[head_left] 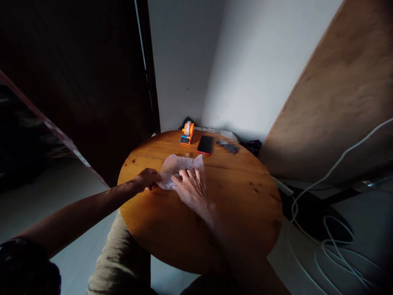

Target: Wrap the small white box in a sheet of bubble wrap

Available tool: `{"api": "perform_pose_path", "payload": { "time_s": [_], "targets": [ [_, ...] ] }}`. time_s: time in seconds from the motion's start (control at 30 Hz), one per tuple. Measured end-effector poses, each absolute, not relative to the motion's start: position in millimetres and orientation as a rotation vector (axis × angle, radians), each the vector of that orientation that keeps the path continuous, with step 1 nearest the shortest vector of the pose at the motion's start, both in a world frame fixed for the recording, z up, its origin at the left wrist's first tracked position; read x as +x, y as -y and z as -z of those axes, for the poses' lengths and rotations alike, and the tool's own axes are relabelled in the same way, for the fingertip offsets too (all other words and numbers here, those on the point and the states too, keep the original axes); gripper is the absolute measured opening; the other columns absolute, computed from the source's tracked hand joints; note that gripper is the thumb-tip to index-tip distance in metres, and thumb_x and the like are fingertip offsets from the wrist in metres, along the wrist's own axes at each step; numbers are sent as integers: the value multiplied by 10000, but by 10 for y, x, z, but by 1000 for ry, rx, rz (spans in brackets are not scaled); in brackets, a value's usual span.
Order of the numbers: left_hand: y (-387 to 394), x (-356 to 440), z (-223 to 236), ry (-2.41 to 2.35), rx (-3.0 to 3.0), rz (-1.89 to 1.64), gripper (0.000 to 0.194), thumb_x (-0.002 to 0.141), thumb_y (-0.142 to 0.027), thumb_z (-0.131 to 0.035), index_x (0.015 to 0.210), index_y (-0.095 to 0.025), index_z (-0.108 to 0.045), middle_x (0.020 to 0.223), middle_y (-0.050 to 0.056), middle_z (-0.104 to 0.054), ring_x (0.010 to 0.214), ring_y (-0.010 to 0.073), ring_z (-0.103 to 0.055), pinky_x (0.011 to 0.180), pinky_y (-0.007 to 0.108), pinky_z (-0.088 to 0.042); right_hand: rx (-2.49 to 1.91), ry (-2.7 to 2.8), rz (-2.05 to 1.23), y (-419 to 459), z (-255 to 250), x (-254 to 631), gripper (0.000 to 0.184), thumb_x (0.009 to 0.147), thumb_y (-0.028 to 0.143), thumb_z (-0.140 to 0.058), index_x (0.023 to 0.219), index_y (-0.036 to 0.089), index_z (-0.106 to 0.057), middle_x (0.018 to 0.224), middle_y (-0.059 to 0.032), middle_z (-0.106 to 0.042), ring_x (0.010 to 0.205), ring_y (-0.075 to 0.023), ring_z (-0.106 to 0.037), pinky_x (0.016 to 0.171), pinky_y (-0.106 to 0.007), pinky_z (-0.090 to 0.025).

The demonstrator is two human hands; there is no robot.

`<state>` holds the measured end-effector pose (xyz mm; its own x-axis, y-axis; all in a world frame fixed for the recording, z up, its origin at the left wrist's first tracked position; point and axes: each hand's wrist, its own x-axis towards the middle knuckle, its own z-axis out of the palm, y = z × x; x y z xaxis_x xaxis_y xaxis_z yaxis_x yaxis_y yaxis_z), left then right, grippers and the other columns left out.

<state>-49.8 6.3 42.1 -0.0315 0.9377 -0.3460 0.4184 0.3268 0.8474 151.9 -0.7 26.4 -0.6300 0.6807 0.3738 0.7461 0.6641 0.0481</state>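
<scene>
A sheet of clear bubble wrap (172, 166) lies on the round wooden table. My left hand (149, 179) pinches its left corner between thumb and fingers. On the sheet's right part rests my right hand (190, 185), palm down with the fingers bent a little and apart. Something small and shiny shows by the right thumb, too unclear to name. Whether anything lies under the right palm is hidden.
An orange tape dispenser (187, 132) stands at the table's (236, 213) far side. Right of it are a phone (205, 145) with a red edge and a blurred dark object (227, 146). A white cable (334, 164) hangs and coils at the right.
</scene>
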Motion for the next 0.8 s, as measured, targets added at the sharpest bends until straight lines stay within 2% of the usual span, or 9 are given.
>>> {"api": "perform_pose_path", "payload": {
  "time_s": [0.2, 0.33, 0.47, 0.57, 0.63, 0.73, 0.8],
  "targets": [
    [-86, -172, -539, -1601, 1235, -795, 203, 754, -218, -618, 614, -186, -475, 418, -69, -478, 343, 62, -394, 378, 186, -272, -1101, 2524, 275, -24, -209, 1505, 164, 926, 323, -615, 1033, 222, -689, 1050, -99, -661, 1062, -284, -560, 1091, -519, -289],
    [-63, -3, -541, -1585, 1249, -838, 169, 778, -194, -593, 649, -183, -485, 416, -74, -478, 349, 60, -401, 395, 179, -295, -1154, 2415, 171, -10, -236, 1507, 321, 911, 370, -632, 1154, 160, -622, 1067, -126, -679, 1097, -295, -550, 1080, -485, -296],
    [-34, 87, -539, -1547, 1273, -810, 125, 716, -154, -604, 645, -178, -504, 404, -73, -482, 354, 65, -417, 405, 177, -311, -1163, 2359, 49, 11, -277, 1529, 460, 851, 403, -680, 1216, 146, -570, 1085, -137, -683, 1074, -303, -554, 1040, -460, -322],
    [-22, 88, -592, -1453, 1325, -724, 53, 673, -140, -565, 624, -159, -557, 458, -44, -533, 394, 79, -458, 426, 194, -349, -1124, 2348, -44, -1, -292, 1583, 431, 856, 351, -645, 1233, 161, -554, 1092, -130, -686, 1078, -302, -559, 1012, -462, -341],
    [-19, 61, -629, -1437, 1397, -624, 81, 659, -143, -535, 646, -149, -615, 487, -31, -550, 416, 91, -465, 432, 207, -347, -1090, 2339, -120, -29, -296, 1637, 426, 839, 290, -625, 1240, 164, -551, 1117, -130, -682, 1090, -298, -565, 993, -456, -365],
    [-16, 12, -620, -1552, 1681, -567, 165, 673, -159, -571, 761, -161, -711, 521, -33, -552, 468, 99, -462, 477, 215, -347, -1024, 2306, -293, -92, -300, 1726, 549, 748, 147, -607, 1290, 152, -521, 1166, -117, -678, 1106, -271, -582, 1007, -423, -390],
    [-18, -17, -547, -1587, 1967, -640, 150, 716, -187, -613, 793, -185, -741, 641, -1, -619, 589, 123, -533, 584, 237, -420, -1004, 2267, -388, -135, -305, 1773, 582, 709, 83, -571, 1285, 154, -529, 1154, -100, -690, 1088, -249, -600, 1013, -405, -405]
  ]
}}
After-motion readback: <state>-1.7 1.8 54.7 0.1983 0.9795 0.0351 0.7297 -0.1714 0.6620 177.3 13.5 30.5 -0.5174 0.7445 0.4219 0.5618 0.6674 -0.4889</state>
